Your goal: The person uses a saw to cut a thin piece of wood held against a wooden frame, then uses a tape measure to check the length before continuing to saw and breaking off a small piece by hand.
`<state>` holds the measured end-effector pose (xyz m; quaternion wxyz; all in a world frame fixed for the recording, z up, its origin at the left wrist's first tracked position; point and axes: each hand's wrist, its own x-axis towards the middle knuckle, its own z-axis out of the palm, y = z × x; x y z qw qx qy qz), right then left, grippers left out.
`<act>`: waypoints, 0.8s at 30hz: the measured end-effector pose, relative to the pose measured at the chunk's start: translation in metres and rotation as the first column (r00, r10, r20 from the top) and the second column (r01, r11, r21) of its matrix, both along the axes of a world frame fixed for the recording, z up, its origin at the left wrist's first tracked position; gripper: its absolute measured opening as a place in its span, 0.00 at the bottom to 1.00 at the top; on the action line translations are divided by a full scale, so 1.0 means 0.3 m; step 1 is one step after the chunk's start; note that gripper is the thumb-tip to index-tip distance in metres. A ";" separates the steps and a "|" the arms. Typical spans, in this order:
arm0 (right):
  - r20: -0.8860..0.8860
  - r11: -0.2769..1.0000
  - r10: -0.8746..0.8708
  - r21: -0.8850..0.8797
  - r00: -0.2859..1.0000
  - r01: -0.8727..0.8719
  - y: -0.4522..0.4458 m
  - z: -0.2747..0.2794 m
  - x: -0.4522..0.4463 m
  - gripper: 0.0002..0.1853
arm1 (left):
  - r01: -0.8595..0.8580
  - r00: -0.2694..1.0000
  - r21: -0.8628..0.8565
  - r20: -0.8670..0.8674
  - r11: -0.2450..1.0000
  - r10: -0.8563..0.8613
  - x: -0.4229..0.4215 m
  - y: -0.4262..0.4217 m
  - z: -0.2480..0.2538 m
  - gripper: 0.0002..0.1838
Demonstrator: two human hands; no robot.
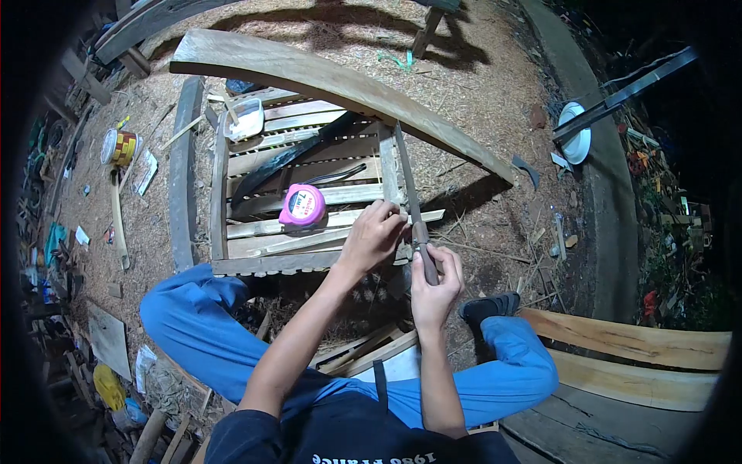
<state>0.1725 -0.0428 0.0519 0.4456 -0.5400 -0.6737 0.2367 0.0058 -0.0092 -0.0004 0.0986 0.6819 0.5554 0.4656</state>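
Note:
My right hand point(437, 288) is wrapped round the brown handle of a long, narrow-bladed knife point(410, 174), its blade pointing away from me. My left hand point(376, 236) is closed with curled fingers over a thin bamboo strip point(428, 217), just left of the handle; the fingertips are partly hidden. Under both hands is a low slatted wooden frame point(219, 205). On its slats lie a pink tape measure point(303, 206) and a dark machete-like blade point(278, 161). A curved wooden plank point(325, 77) crosses the frame's far side, close to the knife tip.
A white plastic tub point(246, 120) sits on the frame's far left corner. Left of it, a yellow-and-red tub point(120, 147) stands on the sawdust-covered ground. Pale boards point(634, 340) lie at my right. Beyond them is a white plate-like disc point(573, 133) beside a concrete edge.

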 end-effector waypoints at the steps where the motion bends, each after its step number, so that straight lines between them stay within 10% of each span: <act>1: -0.002 1.000 0.006 -0.003 1.000 -0.006 -0.003 0.005 -0.008 0.10 | -0.011 0.999 0.005 -0.030 1.000 0.012 0.002 -0.002 0.001 0.13; 24: 0.033 0.999 0.012 -0.036 0.999 -0.011 -0.074 -0.035 0.058 0.11 | -0.019 0.998 -0.010 -0.065 1.000 0.018 0.024 0.006 0.003 0.09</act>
